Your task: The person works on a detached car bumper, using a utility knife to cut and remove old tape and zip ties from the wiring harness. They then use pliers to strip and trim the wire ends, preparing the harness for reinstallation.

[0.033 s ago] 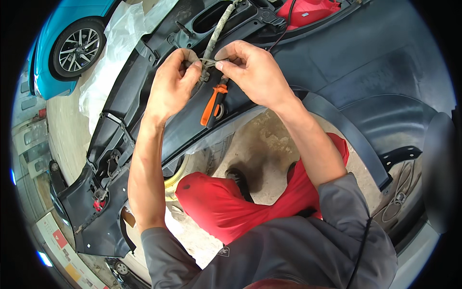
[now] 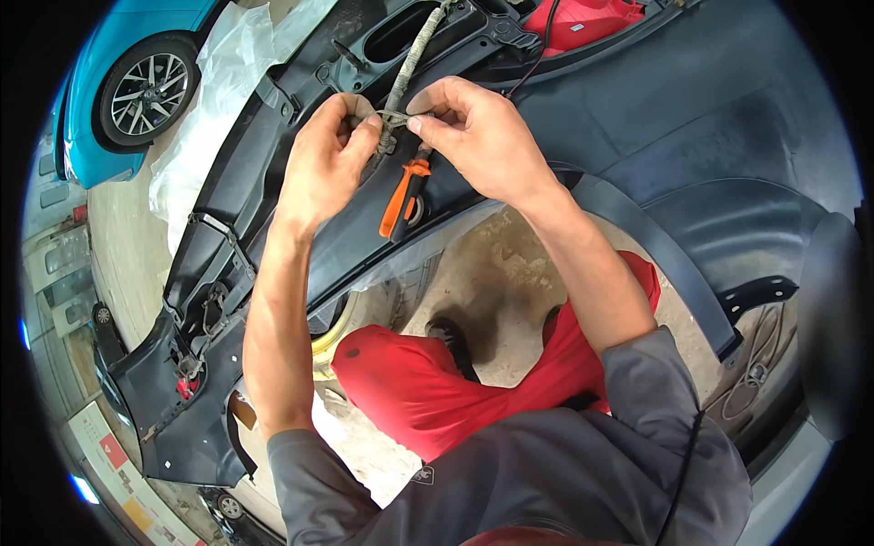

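Note:
My left hand [image 2: 320, 164] and my right hand [image 2: 492, 144] meet above a dark car body panel [image 2: 355, 246]. Each has thumb and forefinger pinched on a thin grey wire [image 2: 393, 116], stretched short between them. This wire crosses a wiring harness [image 2: 414, 56] wrapped in pale, worn tape, which runs up and away from my fingers. Just below my right fingertips lies a pair of pliers [image 2: 401, 205] with orange and black handles; its head is partly hidden near the hand.
A teal car with its wheel [image 2: 150, 94] stands at the far left, beside crumpled clear plastic sheeting [image 2: 223, 91]. A red part [image 2: 583, 23] sits at the top. Wide dark panels [image 2: 655, 118] extend right, with a coiled cable [image 2: 756, 369] lower down. My legs are beneath the panel.

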{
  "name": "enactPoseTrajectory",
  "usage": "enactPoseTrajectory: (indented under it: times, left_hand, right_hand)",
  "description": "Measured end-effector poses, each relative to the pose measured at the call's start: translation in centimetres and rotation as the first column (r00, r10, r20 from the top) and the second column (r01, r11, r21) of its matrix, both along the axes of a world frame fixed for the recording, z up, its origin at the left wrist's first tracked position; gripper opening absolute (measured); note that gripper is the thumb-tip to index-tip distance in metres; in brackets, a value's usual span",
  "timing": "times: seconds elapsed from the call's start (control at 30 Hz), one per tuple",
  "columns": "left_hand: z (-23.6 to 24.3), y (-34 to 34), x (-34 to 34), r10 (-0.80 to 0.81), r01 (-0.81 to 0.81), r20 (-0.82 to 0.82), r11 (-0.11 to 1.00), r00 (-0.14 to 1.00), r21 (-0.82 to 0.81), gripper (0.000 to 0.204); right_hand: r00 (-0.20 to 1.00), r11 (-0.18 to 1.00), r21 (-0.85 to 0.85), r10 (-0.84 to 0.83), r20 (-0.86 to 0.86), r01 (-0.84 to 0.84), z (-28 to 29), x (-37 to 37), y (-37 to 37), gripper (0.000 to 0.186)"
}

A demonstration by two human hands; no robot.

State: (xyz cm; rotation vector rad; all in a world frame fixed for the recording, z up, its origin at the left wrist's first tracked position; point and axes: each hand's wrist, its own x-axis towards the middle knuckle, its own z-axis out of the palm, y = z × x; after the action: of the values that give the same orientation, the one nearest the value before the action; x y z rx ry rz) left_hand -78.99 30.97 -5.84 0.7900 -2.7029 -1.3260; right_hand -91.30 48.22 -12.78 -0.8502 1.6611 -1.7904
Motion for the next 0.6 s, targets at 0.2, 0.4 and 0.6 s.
enactPoseTrajectory:
  times: [0.2,0.4,0.6]
  left_hand:
    - [-1.7,1.2,0.2,0.125,-0.097,-0.145,0.978,0.981,0.185,0.019]
    - [-2.4,1.6,0.2,0.257,-0.189,-0.156,0.917,0.954,0.352,0.017]
    - [-0.9,4.4,1.3,0.237,-0.244,-0.311,0.97,0.92,0.016,0.018]
  right_hand:
    - [0.997,0.994,-0.086,-0.055,0.053,0.059,0.1,0.2,-0.3,0.026]
    - [0.999,0.998,0.059,0.038,0.01,-0.039,1.9,-0.1,0.9,0.03]
    - [0.997,0.996,0.053,-0.075,-0.026,0.076,1.9,-0.6,1.4,0.033]
